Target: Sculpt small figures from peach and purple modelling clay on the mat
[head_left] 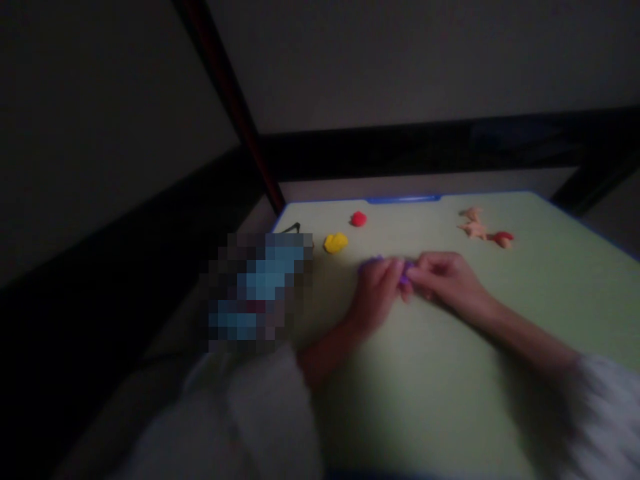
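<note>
A purple lump of modelling clay [407,273] is between my two hands over the middle of the pale green table [425,387]. My left hand [375,290] is closed around its left part, fingers curled and partly blurred. From the other side, my right hand [447,277] pinches the lump's right end between thumb and fingers. Most of the clay is hidden by the hands. Beyond them lie a flattened yellow clay lump [335,243] and a round red clay lump [359,219].
Toward the far right sit a peach clay piece [475,231] with points, a smaller peach piece [471,214] and a red-and-peach piece [504,239]. A pixelated blue patch [273,273] covers something at the left. The table's far edge has a blue rim [404,199].
</note>
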Action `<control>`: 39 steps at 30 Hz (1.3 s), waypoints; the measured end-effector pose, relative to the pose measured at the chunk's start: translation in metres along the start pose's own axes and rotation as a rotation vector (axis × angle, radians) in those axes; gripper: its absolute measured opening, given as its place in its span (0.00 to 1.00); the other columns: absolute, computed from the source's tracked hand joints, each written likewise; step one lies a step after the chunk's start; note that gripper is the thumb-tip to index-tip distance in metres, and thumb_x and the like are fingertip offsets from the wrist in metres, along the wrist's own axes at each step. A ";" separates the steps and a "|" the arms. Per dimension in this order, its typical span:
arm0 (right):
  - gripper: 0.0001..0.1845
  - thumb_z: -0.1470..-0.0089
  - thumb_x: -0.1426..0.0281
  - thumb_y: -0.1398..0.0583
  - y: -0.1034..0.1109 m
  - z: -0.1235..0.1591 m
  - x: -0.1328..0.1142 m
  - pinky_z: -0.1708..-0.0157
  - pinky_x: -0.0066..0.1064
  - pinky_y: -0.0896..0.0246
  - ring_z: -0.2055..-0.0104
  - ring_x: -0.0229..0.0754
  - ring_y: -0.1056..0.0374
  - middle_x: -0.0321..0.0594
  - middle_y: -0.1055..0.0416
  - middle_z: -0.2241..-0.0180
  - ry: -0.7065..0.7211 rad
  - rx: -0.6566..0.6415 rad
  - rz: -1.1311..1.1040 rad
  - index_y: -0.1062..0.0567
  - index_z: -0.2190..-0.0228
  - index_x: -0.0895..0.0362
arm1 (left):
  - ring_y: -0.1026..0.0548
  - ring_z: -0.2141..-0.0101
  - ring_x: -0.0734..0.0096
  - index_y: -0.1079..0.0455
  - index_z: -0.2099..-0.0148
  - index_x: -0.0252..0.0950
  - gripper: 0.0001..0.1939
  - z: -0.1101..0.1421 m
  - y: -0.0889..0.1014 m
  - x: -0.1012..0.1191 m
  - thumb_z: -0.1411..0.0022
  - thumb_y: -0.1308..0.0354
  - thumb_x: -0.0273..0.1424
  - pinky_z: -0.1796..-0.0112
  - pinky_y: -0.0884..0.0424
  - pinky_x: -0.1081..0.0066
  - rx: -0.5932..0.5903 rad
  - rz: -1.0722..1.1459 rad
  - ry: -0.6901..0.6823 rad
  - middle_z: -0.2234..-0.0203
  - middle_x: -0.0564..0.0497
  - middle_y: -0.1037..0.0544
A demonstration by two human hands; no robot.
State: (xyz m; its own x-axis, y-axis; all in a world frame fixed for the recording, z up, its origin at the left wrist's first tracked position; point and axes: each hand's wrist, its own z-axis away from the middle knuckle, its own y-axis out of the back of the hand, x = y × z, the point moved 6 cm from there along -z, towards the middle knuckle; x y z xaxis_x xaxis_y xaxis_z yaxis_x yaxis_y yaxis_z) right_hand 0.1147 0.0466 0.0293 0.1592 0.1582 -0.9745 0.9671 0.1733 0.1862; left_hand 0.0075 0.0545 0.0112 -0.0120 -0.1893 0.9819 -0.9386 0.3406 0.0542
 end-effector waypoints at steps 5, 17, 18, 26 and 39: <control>0.23 0.56 0.56 0.36 -0.003 0.001 0.003 0.83 0.25 0.56 0.84 0.31 0.43 0.33 0.35 0.87 0.015 -0.050 -0.073 0.37 0.87 0.57 | 0.37 0.84 0.81 0.36 0.77 0.33 0.20 -0.001 -0.002 -0.001 0.43 0.51 0.45 0.79 0.40 0.76 -0.073 0.114 0.080 0.85 0.54 0.33; 0.21 0.50 0.58 0.39 -0.001 -0.003 0.018 0.80 0.26 0.52 0.83 0.31 0.46 0.29 0.40 0.87 0.000 0.019 -0.439 0.35 0.85 0.57 | 0.42 0.84 0.85 0.36 0.74 0.32 0.17 -0.001 -0.006 -0.010 0.46 0.46 0.43 0.81 0.48 0.78 -0.088 0.364 0.190 0.85 0.58 0.37; 0.19 0.51 0.59 0.38 -0.001 -0.003 0.016 0.79 0.26 0.51 0.83 0.31 0.45 0.29 0.39 0.86 0.001 0.019 -0.447 0.34 0.83 0.57 | 0.43 0.84 0.85 0.37 0.74 0.32 0.17 -0.001 -0.006 -0.009 0.46 0.46 0.43 0.81 0.49 0.78 -0.082 0.351 0.190 0.85 0.59 0.38; 0.12 0.54 0.63 0.35 -0.008 0.000 0.009 0.78 0.27 0.48 0.78 0.34 0.36 0.33 0.30 0.80 0.030 -0.072 -0.415 0.25 0.67 0.57 | 0.45 0.84 0.85 0.40 0.77 0.33 0.19 -0.003 -0.001 -0.009 0.45 0.45 0.43 0.81 0.51 0.77 -0.080 0.292 0.128 0.86 0.59 0.40; 0.08 0.58 0.64 0.32 0.005 -0.002 0.009 0.78 0.28 0.40 0.78 0.34 0.37 0.33 0.30 0.80 0.024 0.064 -0.495 0.23 0.78 0.56 | 0.35 0.81 0.83 0.31 0.73 0.31 0.12 -0.003 -0.003 -0.003 0.46 0.43 0.37 0.76 0.40 0.77 -0.134 0.291 0.085 0.82 0.55 0.31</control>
State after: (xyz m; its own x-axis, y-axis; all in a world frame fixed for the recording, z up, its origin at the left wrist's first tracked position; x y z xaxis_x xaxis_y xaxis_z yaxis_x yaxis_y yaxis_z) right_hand 0.1203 0.0513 0.0216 -0.3262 0.0945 -0.9405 0.9357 0.1736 -0.3071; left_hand 0.0114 0.0563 0.0089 -0.2390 0.0094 0.9710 -0.8462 0.4885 -0.2130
